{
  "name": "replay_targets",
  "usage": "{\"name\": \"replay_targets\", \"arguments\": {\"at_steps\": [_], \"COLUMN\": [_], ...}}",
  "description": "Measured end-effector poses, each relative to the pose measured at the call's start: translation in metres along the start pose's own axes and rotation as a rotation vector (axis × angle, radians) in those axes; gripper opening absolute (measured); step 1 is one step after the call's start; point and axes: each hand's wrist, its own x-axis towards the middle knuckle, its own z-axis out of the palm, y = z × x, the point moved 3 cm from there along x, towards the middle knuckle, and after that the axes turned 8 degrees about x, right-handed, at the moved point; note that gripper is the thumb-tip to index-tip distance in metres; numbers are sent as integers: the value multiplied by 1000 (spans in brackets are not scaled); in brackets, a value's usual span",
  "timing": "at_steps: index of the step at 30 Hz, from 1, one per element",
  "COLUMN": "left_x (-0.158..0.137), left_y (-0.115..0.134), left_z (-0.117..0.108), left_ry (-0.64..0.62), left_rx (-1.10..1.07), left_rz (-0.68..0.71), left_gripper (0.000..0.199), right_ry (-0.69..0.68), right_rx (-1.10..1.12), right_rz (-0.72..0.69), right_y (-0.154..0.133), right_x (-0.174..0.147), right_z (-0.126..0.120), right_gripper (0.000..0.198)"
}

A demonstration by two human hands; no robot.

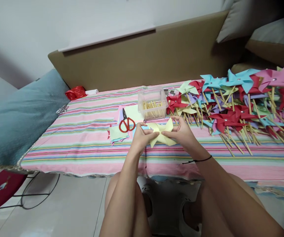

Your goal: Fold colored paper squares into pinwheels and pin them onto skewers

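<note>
A pale yellow paper pinwheel without a stick is held between my two hands, just above the striped cloth. My left hand pinches its left side, with the thumb pressed at the centre. From the other side, my right hand grips it, thumb tip also at the centre. Beyond my left hand lie scissors with red handles, resting on paper sheets. Nearby is a stack of coloured paper squares. A clear plastic box holding several short sticks stands just past the pinwheel.
Many finished pinwheels on sticks are heaped at the right. A red plastic bag and a small white box lie at the back left. Behind the striped cloth rises a brown backrest. A red stool stands lower left.
</note>
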Motion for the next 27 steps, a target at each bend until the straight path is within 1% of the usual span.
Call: {"name": "replay_targets", "arguments": {"at_steps": [3,6,10,13,15,16,17,18,19,20,21,23,25,27], "left_x": [-1,-1,0,2,4,6,7,9,10,11,12,12,12,11], "left_y": [1,1,-1,-3,-4,-4,-4,-3,-1,0,1,4,5,6], "left_z": [0,1,0,-1,-5,-9,-14,-19,-25,-31,-37,-47,-52,-54], "left_ry": [-12,-10,48,92,136,173,221,277,338,396,445,519,554,562], "left_rx": [-14,31,108,129,144,149,148,140,127,110,90,51,17,0], "left_rz": [0,13,30,13,1,1,4,12,24,35,46,63,67,65], "left_gripper": [57,57,58,59,61,62,62,62,61,60,59,58,58,59], "right_ry": [17,22,6,-27,-58,-67,-64,-56,-41,-29,-30,-59,-107,-151], "right_rx": [-15,-33,-35,-38,-58,-79,-127,-231,-376,-564,-756,-1000,-1098,-1196], "right_rz": [1,4,34,64,68,45,-4,-84,-182,-280,-358,-429,-428,-420], "right_y": [0,1,3,2,-1,-3,-5,-7,-9,-10,-9,-2,9,20], "right_x": [2,3,2,1,4,7,11,16,21,27,32,41,47,49], "right_z": [-2,-3,1,3,2,-1,-6,-11,-17,-21,-25,-28,-27,-22], "right_gripper": [76,75,79,80,73,65,53,39,26,19,17,13,13,17]}}
